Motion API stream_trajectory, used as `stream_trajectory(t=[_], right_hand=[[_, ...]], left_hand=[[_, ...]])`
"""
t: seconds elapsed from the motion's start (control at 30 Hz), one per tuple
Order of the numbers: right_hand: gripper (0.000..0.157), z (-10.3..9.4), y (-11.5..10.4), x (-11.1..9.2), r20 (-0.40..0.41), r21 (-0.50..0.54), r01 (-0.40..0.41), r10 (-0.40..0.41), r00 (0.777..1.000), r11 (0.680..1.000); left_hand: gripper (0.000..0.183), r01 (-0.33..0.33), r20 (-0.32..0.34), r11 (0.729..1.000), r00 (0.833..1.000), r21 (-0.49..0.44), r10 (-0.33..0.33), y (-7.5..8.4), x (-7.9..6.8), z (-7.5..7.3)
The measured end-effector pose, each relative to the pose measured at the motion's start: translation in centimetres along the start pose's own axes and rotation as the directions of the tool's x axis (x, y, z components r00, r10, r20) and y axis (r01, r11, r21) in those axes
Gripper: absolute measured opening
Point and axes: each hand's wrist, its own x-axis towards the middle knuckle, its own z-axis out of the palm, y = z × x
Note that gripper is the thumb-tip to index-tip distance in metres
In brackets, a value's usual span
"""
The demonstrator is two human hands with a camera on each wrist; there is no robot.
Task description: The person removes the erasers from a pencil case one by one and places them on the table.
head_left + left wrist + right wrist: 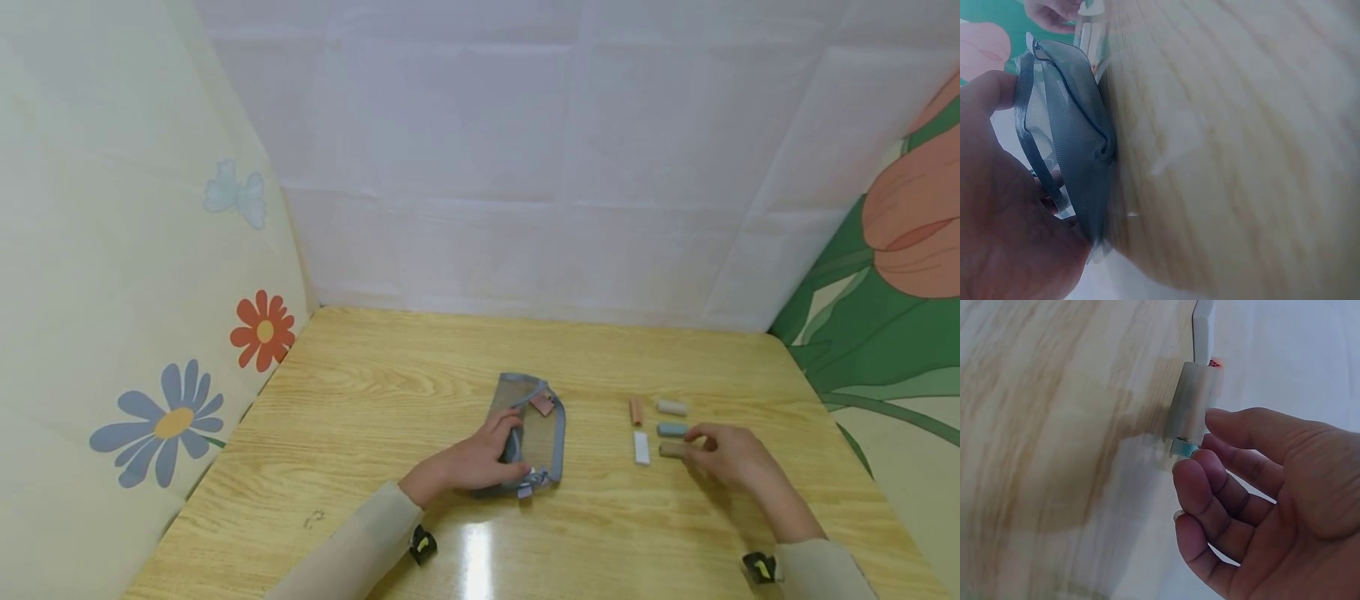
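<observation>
My left hand [483, 454] grips a see-through mesh zip pouch [513, 389] with grey-blue edging, which lies on the table. In the left wrist view, the thumb is at one edge of the pouch [1082, 144], and other fingers show through its mesh. A reddish tag [542, 404] shows at its far side. My right hand [727, 454] pinches the right end of a small beige-brown block [671, 450]. The right wrist view shows the thumb against the side of this block [1192, 400], with the fingers curled around its near end.
Close beside that block lie a blue-grey block [672, 430] and a cream block [672, 407]. Left of them are an orange block [636, 411] and a white ribbed block [641, 447]. Flower-print cloth borders the wooden table [405, 358], with a white sheet behind.
</observation>
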Motion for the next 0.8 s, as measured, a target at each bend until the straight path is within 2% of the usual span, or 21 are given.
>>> stream_trajectory(t=[0.2,0.47,0.8], right_hand=[[0.029,-0.2,-0.5,0.1,-0.014,-0.031,0.018,-0.018,1.000,0.999],[0.039,-0.1,-1.7,0.5,-0.024,-0.011,0.030,-0.030,0.999,0.999],[0.026,-0.1,-3.6,0.9,-0.048,-0.022,0.136,-0.137,0.989,0.990]], left_hand=[[0.085,0.006,0.006,1.000,1.000,-0.002,-0.006,0.1,-0.1,0.0],[0.083,0.009,0.011,1.000,1.000,-0.010,-0.009,0.0,0.0,0.0],[0.080,0.012,0.015,0.999,1.000,-0.034,-0.011,0.1,-0.1,-0.3]])
